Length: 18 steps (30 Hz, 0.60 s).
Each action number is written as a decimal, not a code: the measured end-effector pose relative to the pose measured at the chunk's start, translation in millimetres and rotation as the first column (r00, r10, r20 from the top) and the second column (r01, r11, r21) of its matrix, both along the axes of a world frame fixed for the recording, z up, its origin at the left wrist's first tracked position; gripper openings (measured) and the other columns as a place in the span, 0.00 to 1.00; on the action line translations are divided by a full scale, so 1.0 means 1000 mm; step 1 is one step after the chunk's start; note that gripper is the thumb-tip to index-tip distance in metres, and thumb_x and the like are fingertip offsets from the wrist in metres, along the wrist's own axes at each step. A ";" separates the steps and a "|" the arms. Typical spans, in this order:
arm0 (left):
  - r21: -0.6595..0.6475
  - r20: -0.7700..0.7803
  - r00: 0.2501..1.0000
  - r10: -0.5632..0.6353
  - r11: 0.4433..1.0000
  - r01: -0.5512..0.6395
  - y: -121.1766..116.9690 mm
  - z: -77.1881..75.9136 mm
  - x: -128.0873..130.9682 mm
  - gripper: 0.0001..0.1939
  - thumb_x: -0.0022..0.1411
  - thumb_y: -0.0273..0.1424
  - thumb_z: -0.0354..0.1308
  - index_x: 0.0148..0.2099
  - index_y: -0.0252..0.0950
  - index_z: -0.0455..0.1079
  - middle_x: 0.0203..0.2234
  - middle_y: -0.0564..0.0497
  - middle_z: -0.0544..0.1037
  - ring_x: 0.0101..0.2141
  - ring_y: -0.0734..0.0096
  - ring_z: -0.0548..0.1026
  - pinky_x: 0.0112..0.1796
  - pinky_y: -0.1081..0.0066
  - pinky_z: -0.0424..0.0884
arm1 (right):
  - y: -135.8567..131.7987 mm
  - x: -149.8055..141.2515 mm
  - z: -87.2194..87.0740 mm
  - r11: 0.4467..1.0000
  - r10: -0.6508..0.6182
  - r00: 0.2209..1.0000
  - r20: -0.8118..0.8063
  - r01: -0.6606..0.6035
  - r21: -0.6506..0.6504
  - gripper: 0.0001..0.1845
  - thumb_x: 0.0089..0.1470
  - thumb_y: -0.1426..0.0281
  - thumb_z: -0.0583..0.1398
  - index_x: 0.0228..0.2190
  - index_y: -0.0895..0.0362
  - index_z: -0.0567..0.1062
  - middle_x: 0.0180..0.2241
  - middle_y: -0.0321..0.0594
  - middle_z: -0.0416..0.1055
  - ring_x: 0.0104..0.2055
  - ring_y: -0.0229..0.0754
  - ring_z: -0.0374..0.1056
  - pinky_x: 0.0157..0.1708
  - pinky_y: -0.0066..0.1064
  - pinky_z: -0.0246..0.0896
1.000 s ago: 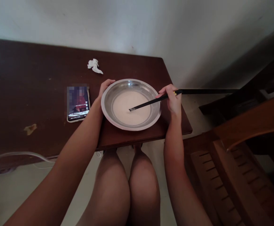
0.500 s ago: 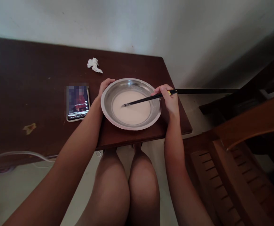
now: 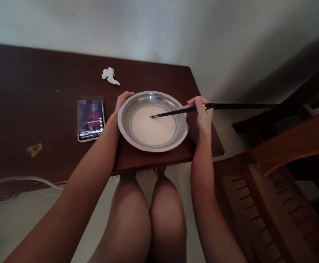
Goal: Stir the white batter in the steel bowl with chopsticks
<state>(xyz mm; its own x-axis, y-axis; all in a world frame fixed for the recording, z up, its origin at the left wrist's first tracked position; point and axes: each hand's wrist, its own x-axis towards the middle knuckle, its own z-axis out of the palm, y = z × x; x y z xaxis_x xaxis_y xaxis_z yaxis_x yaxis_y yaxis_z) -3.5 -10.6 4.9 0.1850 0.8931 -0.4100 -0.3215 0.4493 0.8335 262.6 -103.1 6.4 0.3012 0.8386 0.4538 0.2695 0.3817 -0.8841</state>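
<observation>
A wide metal bowl rests near the front edge of the dark wooden table, holding a pale, milky liquid. My left hand grips the bowl's left rim; its fingers are partly hidden behind the bowl. Black chopsticks with gold bands are pinched in my right hand, to the right of the bowl. Their tips, coated with whitish stuff, point left at the middle of the liquid. Whether they dip into it or hover just over it, I cannot tell.
A phone with a lit screen lies left of the bowl on the table. Behind it is a crumpled white tissue. A brownish scrap and a white cable are further left. A wooden chair stands at the right.
My right hand has shifted a little to the right with the chopsticks, and their tips have moved right and slightly toward the back of the bowl. My left hand and the bowl have hardly moved.
</observation>
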 end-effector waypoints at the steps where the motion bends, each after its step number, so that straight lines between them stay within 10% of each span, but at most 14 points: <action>1: -0.005 0.007 1.000 0.004 1.000 -0.004 -0.001 0.001 0.000 0.19 0.69 0.31 0.53 0.23 0.40 0.68 0.17 0.52 0.71 0.23 0.66 0.64 0.35 0.65 0.65 | 0.000 0.001 0.000 1.000 -0.021 1.000 -0.022 0.022 0.010 0.31 0.59 0.37 0.58 0.25 0.51 0.75 0.21 0.30 0.73 0.27 0.39 0.78 0.36 0.35 0.75; 7: 0.014 -0.013 1.000 -0.010 1.000 0.010 0.002 -0.002 -0.002 0.17 0.66 0.31 0.55 0.23 0.40 0.69 0.17 0.52 0.71 0.23 0.66 0.64 0.32 0.66 0.64 | -0.003 -0.003 0.001 0.983 0.163 0.986 0.026 -0.160 -0.087 0.29 0.56 0.38 0.62 0.23 0.51 0.75 0.20 0.30 0.73 0.29 0.39 0.78 0.37 0.35 0.76; 13: 0.033 0.008 1.000 -0.025 0.999 0.025 0.006 -0.008 -0.005 0.15 0.63 0.32 0.58 0.24 0.41 0.67 0.18 0.52 0.72 0.23 0.66 0.65 0.34 0.64 0.66 | 0.001 0.002 -0.002 1.000 0.007 1.000 -0.023 -0.007 0.009 0.30 0.60 0.38 0.58 0.25 0.50 0.76 0.21 0.30 0.72 0.27 0.38 0.77 0.36 0.35 0.75; 18: 0.035 -0.015 1.000 -0.025 0.999 0.025 0.008 -0.010 -0.005 0.13 0.65 0.31 0.58 0.26 0.40 0.68 0.19 0.52 0.72 0.23 0.65 0.66 0.34 0.65 0.68 | -0.004 0.000 0.001 0.988 0.138 0.989 0.057 -0.134 -0.073 0.30 0.58 0.38 0.61 0.23 0.50 0.76 0.21 0.32 0.73 0.31 0.40 0.78 0.38 0.36 0.75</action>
<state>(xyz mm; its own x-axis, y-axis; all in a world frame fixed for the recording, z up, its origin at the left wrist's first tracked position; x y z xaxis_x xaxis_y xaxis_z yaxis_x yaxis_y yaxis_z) -8.4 -2.7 -4.7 0.2021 0.9021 -0.3813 -0.2985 0.4275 0.8533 262.1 -106.6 7.0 0.1552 0.8999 0.4075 0.2742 0.3571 -0.8929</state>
